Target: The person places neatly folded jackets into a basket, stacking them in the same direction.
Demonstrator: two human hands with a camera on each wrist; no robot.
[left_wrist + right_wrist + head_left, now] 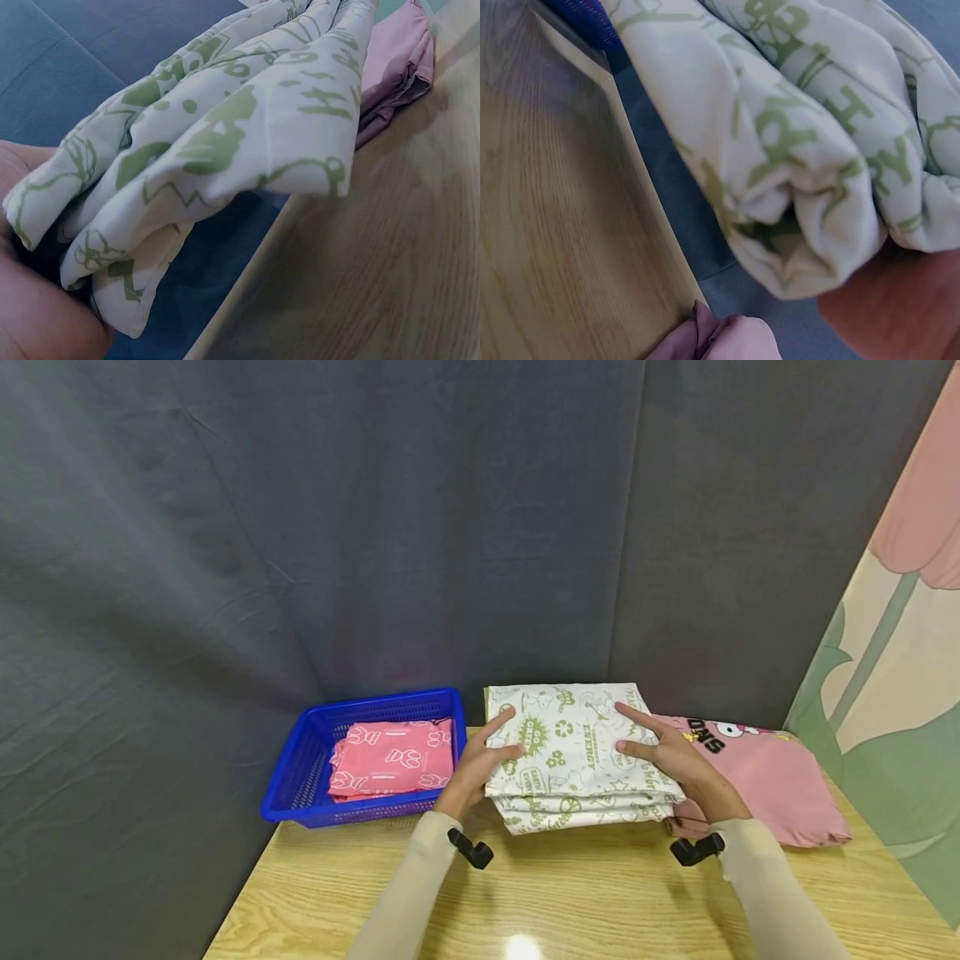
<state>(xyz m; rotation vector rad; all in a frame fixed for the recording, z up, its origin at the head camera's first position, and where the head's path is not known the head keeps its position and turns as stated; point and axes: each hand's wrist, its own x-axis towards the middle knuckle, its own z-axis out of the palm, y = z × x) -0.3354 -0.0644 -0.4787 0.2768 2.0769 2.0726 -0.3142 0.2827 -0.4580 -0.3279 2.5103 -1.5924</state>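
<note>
Dark grey curtain (450,527) fills the background behind a pale wood-grained table (562,893), with a painted flower mural (900,718) rising at two o'clock. Over the table's far part, a folded white cloth (566,743) with green print, layered in a thick stack, is held between two hands. At its eight o'clock, the left hand (478,764) grips the side, thumb and one finger spread over the top; at its four o'clock, the right hand (690,768) holds the opposite side likewise, its other fingers hidden beneath. From the left wrist, dark backdrop shows between the cloth's lower layers and the table edge. Toward nine o'clock, just beside the cloth, sits a blue basket (345,812) holding folded pink fabric (393,760) with white outlines. Toward three o'clock, partly behind the right hand, lies a dusty-pink printed cloth (780,785).
</note>
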